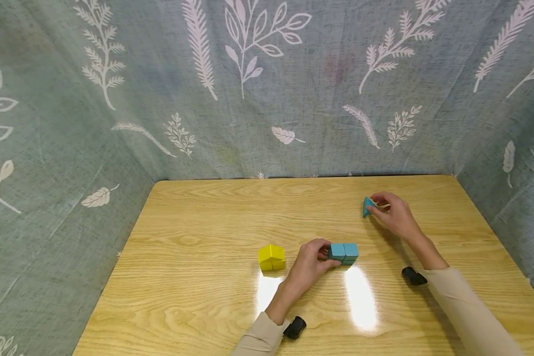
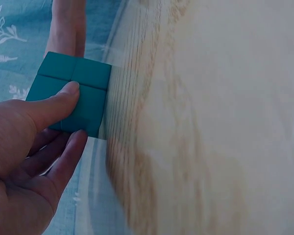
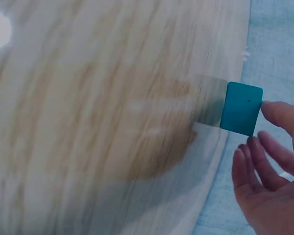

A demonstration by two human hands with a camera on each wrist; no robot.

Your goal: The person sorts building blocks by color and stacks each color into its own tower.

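On the counter (image 1: 204, 217), left hand (image 1: 310, 264) pinches the blue block cluster (image 1: 343, 252); right hand (image 1: 393, 213) pinches a blue wedge (image 1: 367, 206). Pieces look light, rigid, smooth; flat faces likely offer the surest hold

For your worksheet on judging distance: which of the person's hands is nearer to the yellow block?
Left. The left hand sits just right of the yellow block, gripping the blue blocks. The right hand is far off toward the table's back right, holding a blue piece.
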